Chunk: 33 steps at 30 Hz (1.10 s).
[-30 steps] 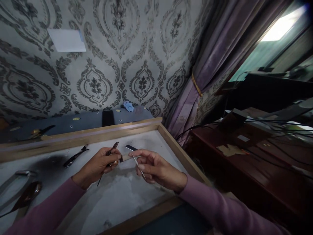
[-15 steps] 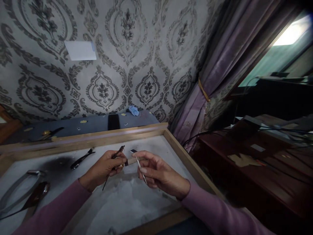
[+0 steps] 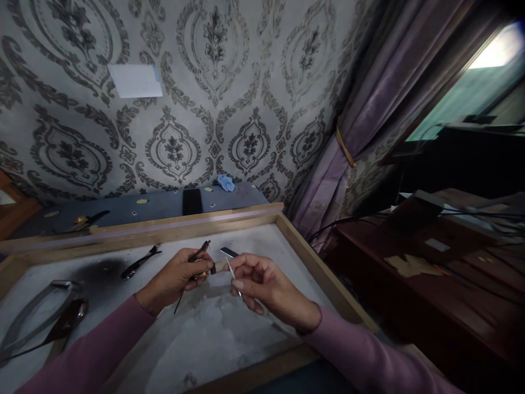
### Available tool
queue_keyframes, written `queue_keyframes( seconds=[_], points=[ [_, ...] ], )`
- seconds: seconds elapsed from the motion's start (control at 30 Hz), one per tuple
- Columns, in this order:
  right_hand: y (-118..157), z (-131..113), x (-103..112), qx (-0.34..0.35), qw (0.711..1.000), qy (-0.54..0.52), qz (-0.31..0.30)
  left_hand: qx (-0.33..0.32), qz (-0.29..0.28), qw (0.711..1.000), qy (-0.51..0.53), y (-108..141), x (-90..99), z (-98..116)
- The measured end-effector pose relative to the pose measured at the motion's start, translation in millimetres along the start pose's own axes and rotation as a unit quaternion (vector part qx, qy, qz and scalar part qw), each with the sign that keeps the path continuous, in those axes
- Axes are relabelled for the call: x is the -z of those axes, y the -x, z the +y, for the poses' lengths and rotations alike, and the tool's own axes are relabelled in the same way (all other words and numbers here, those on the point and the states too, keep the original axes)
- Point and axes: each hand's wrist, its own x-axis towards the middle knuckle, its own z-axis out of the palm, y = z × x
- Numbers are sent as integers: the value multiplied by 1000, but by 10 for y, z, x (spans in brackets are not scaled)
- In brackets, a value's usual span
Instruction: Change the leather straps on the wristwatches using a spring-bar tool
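My left hand (image 3: 178, 276) is closed around a dark, thin-armed piece (image 3: 200, 250) whose narrow end points down below the fingers. A small pale block with a dark end (image 3: 219, 267) lies between the two hands, touching the left fingertips. My right hand (image 3: 266, 284) pinches a slim metal tool (image 3: 234, 279), held slanted close to the block. Behind the right fingers a flat dark bar (image 3: 228, 252) lies on the white surface. Dark pliers-like clippers (image 3: 140, 264) rest left of my left hand.
A wooden rim (image 3: 324, 262) borders the white tray. At left lie a grey curved band (image 3: 30, 312) and a brown piece (image 3: 68, 323). Behind are a black phone-like slab (image 3: 192, 202) and a blue crumpled cloth (image 3: 225, 183). A red desk (image 3: 389, 295) stands right.
The view has shifted slightly. My right hand has turned a little, its metal tool is steeper, and more of the flat dark bar shows behind it. Both hands keep their hold.
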Motion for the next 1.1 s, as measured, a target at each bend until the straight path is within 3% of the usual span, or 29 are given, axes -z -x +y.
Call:
queue_keyframes(
  seconds=[0.23, 0.37, 0.47, 0.63, 0.73, 0.8, 0.9, 1.1],
  points=[
    [5, -15, 4, 5, 999, 30, 14, 4, 12, 1000, 4, -15, 15, -30],
    [55, -33, -8, 41, 984, 171, 26, -6, 0, 1000, 1, -17, 37, -34],
    [89, -38, -21, 110, 932, 343, 37, -12, -7, 1000, 3, -23, 48, -44],
    [117, -48, -73, 212, 798, 565, 11, -17, -6, 1000, 5, -18, 47, -59],
    [129, -37, -112, 229, 717, 659, 10, -18, -6, 1000, 3, 0, 36, -44],
    [137, -17, -125, 219, 677, 703, 11, -15, -4, 1000, 1, 7, 30, -34],
    [145, 26, -117, 198, 658, 727, 11, -4, -2, 1000, -5, 5, 29, -33],
    [131, 115, -69, 225, 670, 707, 40, 7, 3, 1000, -8, -1, 22, -21]
  ],
)
